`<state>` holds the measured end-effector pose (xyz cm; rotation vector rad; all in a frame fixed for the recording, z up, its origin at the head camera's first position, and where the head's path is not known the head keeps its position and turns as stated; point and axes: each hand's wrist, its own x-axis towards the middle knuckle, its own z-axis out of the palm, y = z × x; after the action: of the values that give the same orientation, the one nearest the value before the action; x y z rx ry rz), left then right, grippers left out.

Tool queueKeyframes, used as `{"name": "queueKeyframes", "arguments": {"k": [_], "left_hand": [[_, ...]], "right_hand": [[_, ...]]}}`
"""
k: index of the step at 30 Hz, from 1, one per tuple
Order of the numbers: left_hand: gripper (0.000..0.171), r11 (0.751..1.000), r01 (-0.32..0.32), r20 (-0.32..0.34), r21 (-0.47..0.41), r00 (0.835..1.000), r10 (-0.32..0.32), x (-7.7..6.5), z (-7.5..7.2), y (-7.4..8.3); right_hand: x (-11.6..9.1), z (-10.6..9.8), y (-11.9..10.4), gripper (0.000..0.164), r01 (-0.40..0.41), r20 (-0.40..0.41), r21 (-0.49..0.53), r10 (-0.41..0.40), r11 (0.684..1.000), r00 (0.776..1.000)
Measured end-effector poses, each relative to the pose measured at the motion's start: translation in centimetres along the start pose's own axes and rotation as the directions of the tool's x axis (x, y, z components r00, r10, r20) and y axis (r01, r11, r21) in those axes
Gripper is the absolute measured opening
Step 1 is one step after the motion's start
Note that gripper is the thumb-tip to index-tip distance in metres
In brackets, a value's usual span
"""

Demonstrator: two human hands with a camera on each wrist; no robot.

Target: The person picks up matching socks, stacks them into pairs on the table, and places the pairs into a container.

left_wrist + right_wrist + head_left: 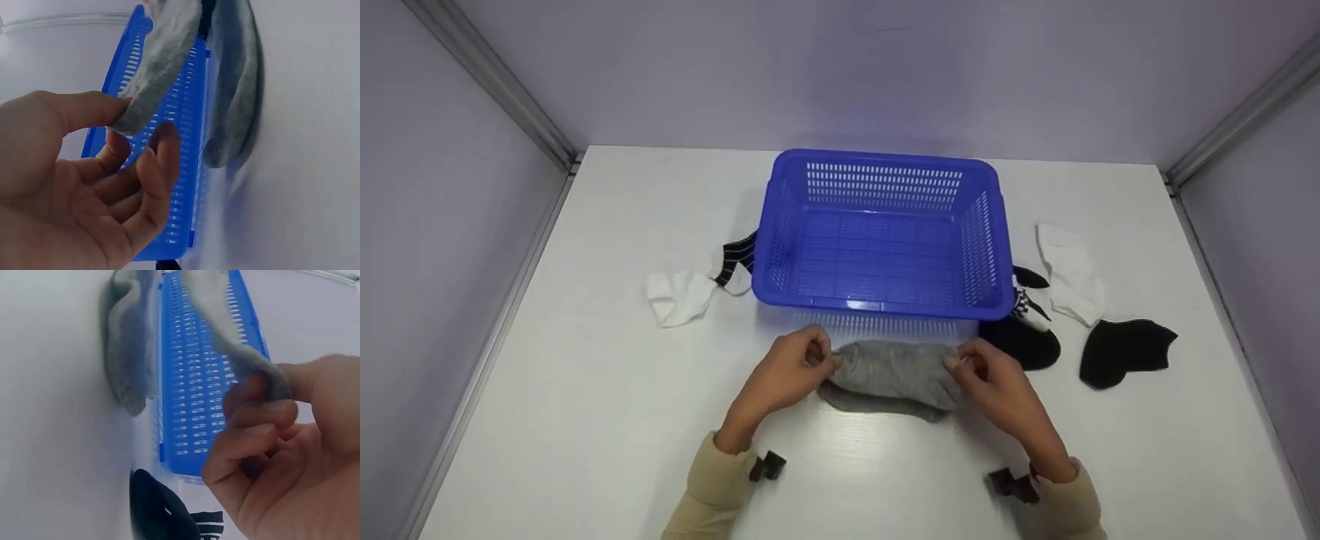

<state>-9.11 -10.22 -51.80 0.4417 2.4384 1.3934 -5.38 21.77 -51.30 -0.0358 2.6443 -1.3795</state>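
A grey sock is stretched between both hands, lifted off the table in front of the basket. My left hand pinches one end between thumb and finger, its other fingers loosely bent in the left wrist view. At the opposite end, my right hand pinches the sock between thumb and fingers. Below it a second grey sock lies on the table; in the head view the lifted one partly covers it. Right behind the hands stands a blue plastic basket with nothing inside.
Left of the basket lie a white sock and a black striped sock. To its right are a white sock, a black sock, another black sock and patterned ones partly hidden by the basket. Walls enclose the table's back and sides.
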Motion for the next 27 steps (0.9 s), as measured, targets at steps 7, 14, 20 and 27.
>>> {"name": "queueKeyframes", "arguments": {"k": [7, 14, 20, 27], "left_hand": [[0.014, 0.997, 0.053, 0.007, 0.051, 0.999, -0.053, 0.0, -0.2, -0.7], [0.019, 0.960, 0.144, -0.016, 0.239, 0.989, -0.144, -0.2, 0.9, -0.8], [0.047, 0.930, 0.189, -0.072, 0.314, 0.982, -0.175, -0.3, 1.7, -0.3], [0.044, 0.921, 0.162, -0.069, 0.353, 0.987, -0.147, -0.2, 1.8, 0.1]], "right_hand": [[0.3, 0.5, 0.2, 0.018, -0.025, 0.071, -0.007, 0.025, 1.000, 0.997], [0.6, 1.4, 0.6, 0.011, -0.007, 0.072, -0.199, 0.022, 0.980, 0.997], [0.4, 1.8, 0.6, 0.030, 0.005, 0.010, -0.263, -0.002, 0.965, 1.000], [0.3, 2.5, 0.4, 0.045, 0.002, 0.000, -0.317, -0.003, 0.948, 1.000]]}}
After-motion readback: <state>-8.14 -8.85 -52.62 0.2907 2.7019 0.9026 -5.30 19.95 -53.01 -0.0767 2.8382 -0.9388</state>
